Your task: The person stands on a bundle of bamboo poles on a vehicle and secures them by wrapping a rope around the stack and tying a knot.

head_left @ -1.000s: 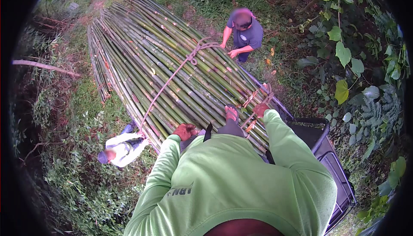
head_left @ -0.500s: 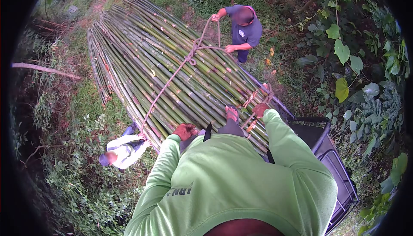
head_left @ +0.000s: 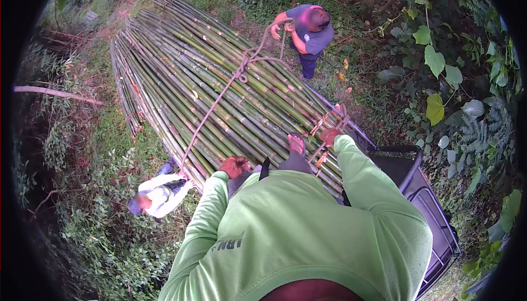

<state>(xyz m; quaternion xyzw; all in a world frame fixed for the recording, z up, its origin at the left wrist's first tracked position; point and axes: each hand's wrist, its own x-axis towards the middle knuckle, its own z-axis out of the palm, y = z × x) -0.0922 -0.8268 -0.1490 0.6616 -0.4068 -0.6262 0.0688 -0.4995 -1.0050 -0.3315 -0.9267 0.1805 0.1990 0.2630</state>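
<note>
Bamboo poles (head_left: pixel 175 76), mostly green and laid side by side in a long pile, run from the upper left down to the wearer's legs. A rope (head_left: pixel 207 116) crosses over them from the pile's left edge to its right edge, with a knot (head_left: pixel 240 74) lying on top, nearer the right edge.

The left hand (head_left: pixel 234 165) is by the wearer's bent leg at the near left edge of the pile, its fingers curled in — it may be resting there, but I can't tell whether it has hold of anything. The right hand (head_left: pixel 330 136) is closed on a cord (head_left: pixel 317 153) near the near right corner of the pile, beside some pale lashings (head_left: pixel 319 124) and close to a side rail (head_left: pixel 359 134). Between the two hands a sandaled foot (head_left: pixel 296 144) stands on the poles.

Off the right edge, a person in a dark shirt (head_left: pixel 315 36) stands on the ground with both hands raised at a loop of the rope, lifted clear of the poles. Off the left edge, a person in a white top (head_left: pixel 163 195) reaches in with both hands to where the rope comes down over the side.

Beyond the near right corner is a dark metal frame (head_left: pixel 416 161) — blackish, with a panel and bars below it. Grass and leafy plants surround the pile.
</note>
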